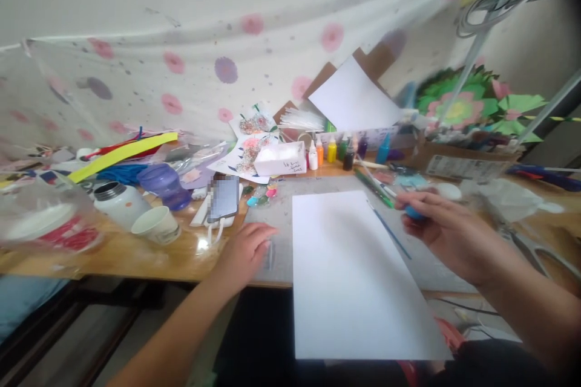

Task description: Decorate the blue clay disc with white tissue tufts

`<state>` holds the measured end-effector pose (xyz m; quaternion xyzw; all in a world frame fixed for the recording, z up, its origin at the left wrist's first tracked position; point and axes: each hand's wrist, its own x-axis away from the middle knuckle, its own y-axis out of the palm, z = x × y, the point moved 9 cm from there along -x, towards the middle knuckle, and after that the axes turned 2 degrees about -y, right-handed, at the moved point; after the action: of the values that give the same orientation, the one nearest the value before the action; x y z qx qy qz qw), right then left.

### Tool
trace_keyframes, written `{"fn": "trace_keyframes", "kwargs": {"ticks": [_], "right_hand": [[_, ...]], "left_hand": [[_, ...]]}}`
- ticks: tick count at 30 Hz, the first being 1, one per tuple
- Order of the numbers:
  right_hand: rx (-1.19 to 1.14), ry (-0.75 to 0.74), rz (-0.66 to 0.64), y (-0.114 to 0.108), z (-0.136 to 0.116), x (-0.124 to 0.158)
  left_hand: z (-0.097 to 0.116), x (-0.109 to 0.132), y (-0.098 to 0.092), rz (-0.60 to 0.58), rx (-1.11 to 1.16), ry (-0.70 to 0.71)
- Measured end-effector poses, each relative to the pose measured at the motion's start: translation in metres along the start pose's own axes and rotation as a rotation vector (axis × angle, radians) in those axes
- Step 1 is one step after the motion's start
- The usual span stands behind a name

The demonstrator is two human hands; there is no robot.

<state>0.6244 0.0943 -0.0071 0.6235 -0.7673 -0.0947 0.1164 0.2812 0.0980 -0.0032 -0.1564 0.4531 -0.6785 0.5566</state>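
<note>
A blank white sheet of paper (pixel 345 266) lies on the grey mat (pixel 276 205), its near end past the table's front edge. My left hand (pixel 245 251) is at the mat's left front edge, palm down, fingers loosely apart and holding nothing. To the right of the sheet, my right hand (pixel 447 227) is raised with its fingers closed around a small round blue object (pixel 414 211); most of it is covered, so its kind is unclear. A thin blue paintbrush (pixel 391 233) lies along the sheet's right edge. Beyond it lies a green pen (pixel 381 193).
Several paint bottles (pixel 332 149) stand behind the mat beside a white box (pixel 281 159). Left of it are a phone (pixel 224 196), a paper cup (pixel 157 225), a white flask (pixel 118 204) and a purple jar (pixel 164 185). Scissors (pixel 540 251) lie at the right.
</note>
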Motion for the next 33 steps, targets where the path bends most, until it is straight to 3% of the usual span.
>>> {"fn": "trace_keyframes", "kwargs": {"ticks": [4, 6, 9, 12, 14, 15, 17, 19, 22, 24, 26, 29, 33], "right_hand": [[0.035, -0.007, -0.008, 0.0, 0.003, -0.002], [0.034, -0.018, -0.005, 0.002, 0.003, -0.002], [0.077, -0.024, 0.008, 0.005, 0.002, 0.001], [0.127, -0.027, 0.02, 0.008, 0.001, 0.004], [0.135, -0.025, 0.01, 0.009, 0.001, 0.006], [0.141, -0.021, 0.001, 0.009, 0.002, 0.006], [0.154, -0.011, -0.017, 0.01, 0.002, 0.008], [0.154, -0.008, -0.041, 0.011, -0.001, 0.01], [0.195, -0.069, -0.07, 0.011, -0.01, 0.01], [0.356, -0.165, -0.086, 0.008, -0.02, 0.008], [0.586, -0.23, -0.117, 0.003, -0.022, 0.001], [0.928, -0.21, -0.227, -0.003, -0.003, -0.015], [1.287, -0.193, -0.243, -0.011, 0.022, -0.034]], "left_hand": [[-0.002, 0.023, 0.02, -0.27, -0.173, 0.088], [0.0, 0.04, 0.026, -0.293, -0.267, 0.139], [-0.005, 0.067, 0.015, -0.182, -0.378, 0.233], [-0.018, 0.094, -0.021, -0.025, -0.469, 0.314], [-0.033, 0.103, -0.07, 0.285, -0.516, 0.201], [-0.037, 0.105, -0.087, 0.38, -0.548, 0.146], [-0.035, 0.098, -0.098, 0.44, -0.564, 0.087], [-0.016, 0.078, -0.079, 0.347, -0.461, 0.125], [0.024, 0.039, -0.011, -0.003, -0.311, 0.167], [0.046, 0.021, 0.036, -0.246, -0.251, 0.149], [0.061, 0.011, 0.07, -0.438, -0.194, 0.138], [0.068, 0.006, 0.093, -0.561, -0.144, 0.122], [0.067, 0.011, 0.101, -0.568, -0.203, 0.118]]}}
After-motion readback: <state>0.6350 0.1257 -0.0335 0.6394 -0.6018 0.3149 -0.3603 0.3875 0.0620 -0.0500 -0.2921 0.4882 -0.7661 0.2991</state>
